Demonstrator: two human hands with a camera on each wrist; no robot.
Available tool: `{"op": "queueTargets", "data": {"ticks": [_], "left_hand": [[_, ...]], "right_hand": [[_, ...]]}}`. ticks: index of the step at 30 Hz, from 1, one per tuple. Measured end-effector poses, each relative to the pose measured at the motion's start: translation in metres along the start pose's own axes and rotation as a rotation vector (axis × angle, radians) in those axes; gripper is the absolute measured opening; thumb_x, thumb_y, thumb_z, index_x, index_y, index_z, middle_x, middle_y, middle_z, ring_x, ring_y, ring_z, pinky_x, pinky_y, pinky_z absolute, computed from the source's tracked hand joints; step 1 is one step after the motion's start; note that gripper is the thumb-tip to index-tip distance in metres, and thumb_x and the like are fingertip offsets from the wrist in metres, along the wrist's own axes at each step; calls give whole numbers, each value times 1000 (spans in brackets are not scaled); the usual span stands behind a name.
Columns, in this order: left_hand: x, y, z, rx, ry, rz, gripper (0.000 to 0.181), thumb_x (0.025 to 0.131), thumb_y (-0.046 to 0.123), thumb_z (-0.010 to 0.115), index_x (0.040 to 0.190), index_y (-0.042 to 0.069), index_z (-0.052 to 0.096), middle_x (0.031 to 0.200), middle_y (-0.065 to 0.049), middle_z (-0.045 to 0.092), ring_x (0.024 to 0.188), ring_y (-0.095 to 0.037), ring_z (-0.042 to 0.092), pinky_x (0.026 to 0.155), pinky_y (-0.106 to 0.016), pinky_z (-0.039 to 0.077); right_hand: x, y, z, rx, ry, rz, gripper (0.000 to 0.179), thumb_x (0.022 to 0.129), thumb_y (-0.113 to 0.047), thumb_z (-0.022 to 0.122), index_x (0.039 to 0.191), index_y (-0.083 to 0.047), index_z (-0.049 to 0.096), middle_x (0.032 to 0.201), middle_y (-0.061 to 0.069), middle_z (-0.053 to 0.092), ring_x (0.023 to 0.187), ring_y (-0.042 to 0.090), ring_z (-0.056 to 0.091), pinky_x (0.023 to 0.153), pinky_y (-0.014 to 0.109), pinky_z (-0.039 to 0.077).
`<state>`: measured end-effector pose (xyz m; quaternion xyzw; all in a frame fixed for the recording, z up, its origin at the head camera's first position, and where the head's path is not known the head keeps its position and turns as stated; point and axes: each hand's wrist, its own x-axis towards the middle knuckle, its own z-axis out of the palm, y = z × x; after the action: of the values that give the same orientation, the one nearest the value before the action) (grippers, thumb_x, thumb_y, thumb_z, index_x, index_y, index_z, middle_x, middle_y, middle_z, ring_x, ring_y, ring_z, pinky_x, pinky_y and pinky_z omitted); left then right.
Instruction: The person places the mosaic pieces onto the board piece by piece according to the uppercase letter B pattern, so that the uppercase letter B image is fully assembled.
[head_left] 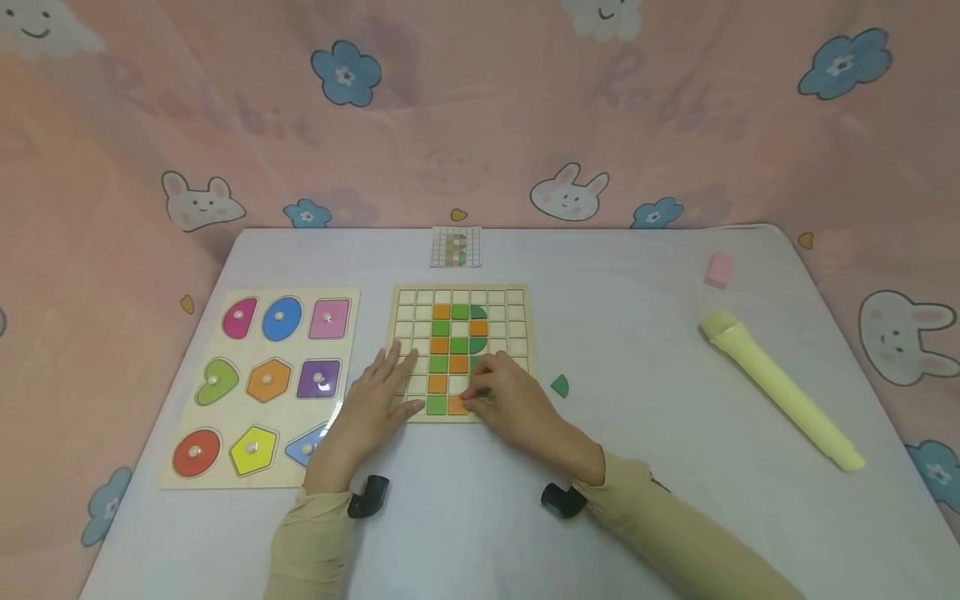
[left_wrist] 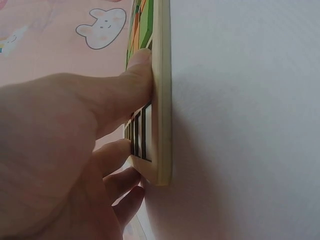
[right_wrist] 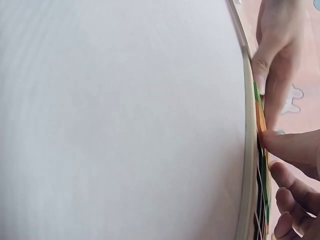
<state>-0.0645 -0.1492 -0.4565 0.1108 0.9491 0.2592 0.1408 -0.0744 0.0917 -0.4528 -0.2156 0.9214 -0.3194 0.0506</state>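
Note:
A wooden grid board (head_left: 520,321) lies on the table with orange, light green and dark green tiles in its middle columns. My left hand (head_left: 371,408) rests on the board's left side, fingers spread, thumb at the front edge by a light green square tile (head_left: 436,405). My right hand (head_left: 517,404) is over the board's front right part, fingers curled; its thumb and index finger hold an orange square tile (head_left: 455,405) at the front row. In the right wrist view the thumb touches that orange tile (right_wrist: 260,114). The right hand hides several cells. A dark green quarter-round tile (head_left: 560,385) lies right of the board.
A shape puzzle board (head_left: 258,408) with knobbed pieces lies on the left, partly under the left forearm. Behind the grid board is a small pattern card (head_left: 456,247). A pale yellow tube (head_left: 783,390) and a pink block (head_left: 719,270) lie on the right. Black wrist devices (head_left: 368,497) sit by both wrists.

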Motion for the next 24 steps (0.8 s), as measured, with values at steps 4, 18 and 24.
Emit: {"op": "queueTargets", "data": {"ticks": [4, 18, 24], "left_hand": [[1, -1, 0, -6, -3, 2, 78, 104, 29, 68, 169, 14, 28, 179, -14, 11, 165, -43, 10, 128, -70, 18], [1, -1, 0, -12, -11, 6, 80, 103, 28, 69, 169, 12, 27, 179, -15, 9, 165, -43, 9, 129, -70, 18], [1, 0, 0, -12, -6, 4, 79, 103, 28, 69, 169, 12, 28, 178, -15, 10, 165, -44, 10, 128, -70, 19]], "right_hand": [[-5, 11, -11, 36, -16, 16, 6, 87, -12, 88, 91, -14, 85, 103, -2, 65, 99, 15, 53, 82, 29, 52], [-24, 62, -56, 52, -88, 121, 42, 85, -16, 90, 124, -12, 75, 129, 8, 61, 117, 25, 49, 97, 41, 49], [-31, 78, -70, -6, -139, 146, 65, 81, -16, 93, 139, -7, 64, 137, 15, 58, 123, 32, 49, 98, 44, 48]]}}
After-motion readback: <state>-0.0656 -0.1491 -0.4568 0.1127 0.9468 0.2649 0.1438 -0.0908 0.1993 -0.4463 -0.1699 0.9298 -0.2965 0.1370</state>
